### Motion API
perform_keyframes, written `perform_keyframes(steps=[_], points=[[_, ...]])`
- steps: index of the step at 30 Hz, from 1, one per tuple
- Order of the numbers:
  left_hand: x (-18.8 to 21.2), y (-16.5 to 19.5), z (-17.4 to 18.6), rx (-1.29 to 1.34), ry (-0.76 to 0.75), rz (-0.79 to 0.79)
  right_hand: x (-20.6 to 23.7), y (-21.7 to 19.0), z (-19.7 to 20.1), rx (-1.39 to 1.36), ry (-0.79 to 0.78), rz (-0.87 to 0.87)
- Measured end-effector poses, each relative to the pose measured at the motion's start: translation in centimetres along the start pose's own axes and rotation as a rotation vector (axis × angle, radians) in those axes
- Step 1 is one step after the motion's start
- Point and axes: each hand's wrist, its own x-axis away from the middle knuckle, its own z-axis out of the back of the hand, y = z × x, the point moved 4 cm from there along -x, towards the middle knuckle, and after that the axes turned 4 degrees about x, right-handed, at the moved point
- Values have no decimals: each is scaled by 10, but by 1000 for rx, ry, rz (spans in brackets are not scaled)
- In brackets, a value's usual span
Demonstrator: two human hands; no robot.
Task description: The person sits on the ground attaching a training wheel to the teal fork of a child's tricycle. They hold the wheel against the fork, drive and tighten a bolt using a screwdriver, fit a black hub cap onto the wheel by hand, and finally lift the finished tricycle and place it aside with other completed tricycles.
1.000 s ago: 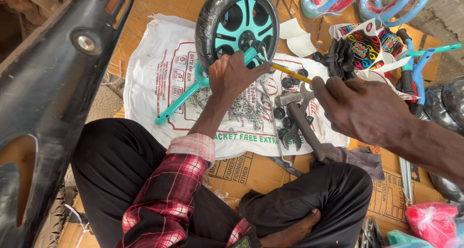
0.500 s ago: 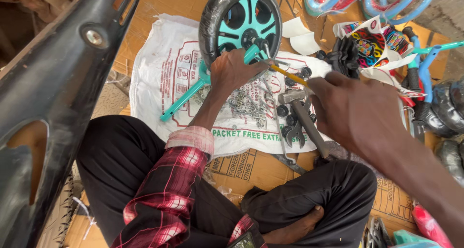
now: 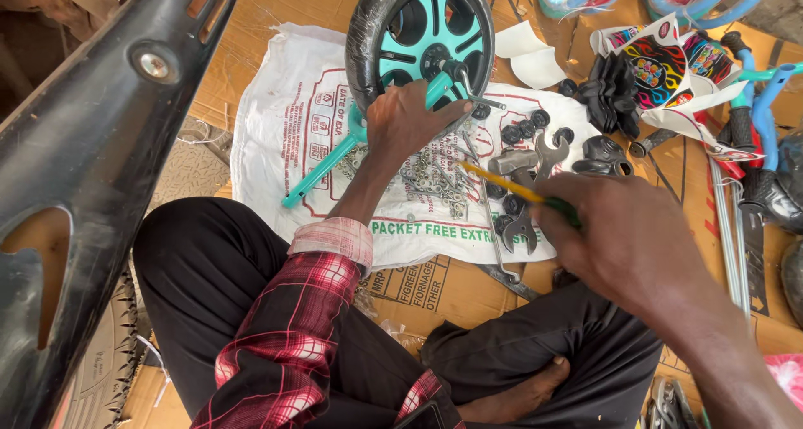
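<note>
Left hand [image 3: 410, 124]: clenched on teal fork [image 3: 335, 157], steadying small wheel [image 3: 418, 36] upright on white sack [image 3: 276, 136] | Right hand [image 3: 619, 245]: grasping yellow screwdriver [image 3: 502, 182], tip toward axle | Wrenches [image 3: 527, 186], bolts spread on sack within reach.

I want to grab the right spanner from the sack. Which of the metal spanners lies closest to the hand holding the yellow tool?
The dark spanner at the white sack's lower edge, just left of the right hand. The paler open-ended spanner lies farther up, among the black caps.
</note>
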Motion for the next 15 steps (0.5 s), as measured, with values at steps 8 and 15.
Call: perform_keyframes(steps=[8, 15], points=[[1, -4, -5, -5, -20, 19, -8, 57, -78, -60, 228, -71], [-1, -7, -9, 1, -102, 55, -46, 91, -188, -315, 314, -341]])
